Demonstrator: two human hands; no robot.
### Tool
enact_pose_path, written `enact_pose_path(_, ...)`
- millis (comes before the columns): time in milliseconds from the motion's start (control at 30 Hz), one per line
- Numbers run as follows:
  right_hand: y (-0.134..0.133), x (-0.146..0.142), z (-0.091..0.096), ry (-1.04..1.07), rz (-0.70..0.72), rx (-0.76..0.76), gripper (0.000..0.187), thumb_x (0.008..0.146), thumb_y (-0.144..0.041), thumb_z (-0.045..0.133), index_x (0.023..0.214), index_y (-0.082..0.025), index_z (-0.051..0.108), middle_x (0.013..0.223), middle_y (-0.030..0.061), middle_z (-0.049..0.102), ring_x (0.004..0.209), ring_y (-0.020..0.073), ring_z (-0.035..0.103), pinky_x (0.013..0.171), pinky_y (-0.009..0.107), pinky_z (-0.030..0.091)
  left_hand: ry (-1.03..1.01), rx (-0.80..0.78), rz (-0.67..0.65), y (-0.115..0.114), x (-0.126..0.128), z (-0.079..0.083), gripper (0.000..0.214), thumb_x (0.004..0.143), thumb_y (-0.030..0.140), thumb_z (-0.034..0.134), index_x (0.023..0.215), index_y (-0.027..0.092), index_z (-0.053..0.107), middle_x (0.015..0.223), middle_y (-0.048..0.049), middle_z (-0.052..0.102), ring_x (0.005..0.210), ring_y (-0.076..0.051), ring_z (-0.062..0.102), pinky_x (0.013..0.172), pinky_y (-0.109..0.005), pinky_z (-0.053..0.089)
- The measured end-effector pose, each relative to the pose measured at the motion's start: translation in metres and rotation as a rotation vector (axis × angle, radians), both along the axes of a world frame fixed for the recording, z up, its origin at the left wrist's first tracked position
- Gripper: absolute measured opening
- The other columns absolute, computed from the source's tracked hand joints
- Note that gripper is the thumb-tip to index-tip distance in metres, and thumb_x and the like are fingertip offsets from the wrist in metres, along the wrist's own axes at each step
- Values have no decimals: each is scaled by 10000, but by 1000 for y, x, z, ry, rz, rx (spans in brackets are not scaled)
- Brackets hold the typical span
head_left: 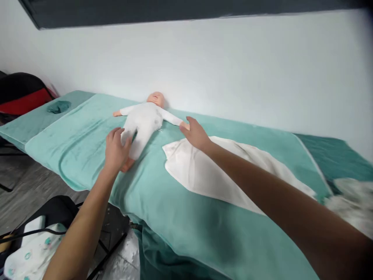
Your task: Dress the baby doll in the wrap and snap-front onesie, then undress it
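A baby doll in a white outfit lies on its back on the green-covered bed, its arms spread wide and its head by the wall. My left hand is at the doll's legs, its fingers curved and apart, with nothing visible between them. Beside the doll's outstretched hand is my right hand, fingers parted; whether it touches that hand I cannot tell. A white cloth lies spread on the bed beneath my right forearm, which hides part of it.
The bed runs along a white wall, with a face hole at its left end. A crumpled pale cloth lies at the right. Lower left, a black chair holds a patterned cloth. A black and red chair stands far left.
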State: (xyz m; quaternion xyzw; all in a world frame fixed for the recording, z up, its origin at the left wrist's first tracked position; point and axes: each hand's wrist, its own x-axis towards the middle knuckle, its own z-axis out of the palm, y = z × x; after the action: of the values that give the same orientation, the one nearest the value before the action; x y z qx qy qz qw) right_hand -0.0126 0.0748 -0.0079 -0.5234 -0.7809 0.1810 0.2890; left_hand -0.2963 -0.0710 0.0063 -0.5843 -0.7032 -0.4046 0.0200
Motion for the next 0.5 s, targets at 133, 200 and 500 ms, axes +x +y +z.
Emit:
enact_pose_path(133,84,-68,3,133,-39,-104,713,958,-533,464,1489,-74,339,1461,234,512,1365,336,484,1138,477,369,-277,-347,-4,30,-50,-10,610,913,544,521,1395,171,521,1396,-157,578,1212,-311,589,1035,-454,454)
enact_pose_path(200,115,-89,1,125,-55,-200,799,944,-617,452,1492,-51,321,1401,258,558,1319,364,523,1107,496,397,-398,-447,-49,44,-60,-11,633,889,631,515,1346,198,579,1309,-123,653,1120,-306,635,969,-441,487)
enact_pose_path(500,161,-123,15,219,67,-463,783,823,-681,643,1324,-84,574,1381,236,589,1221,341,601,1007,439,508,-967,-556,-286,100,-50,-1,680,839,640,621,1283,126,614,1091,-139,748,916,-311,718,800,-455,565)
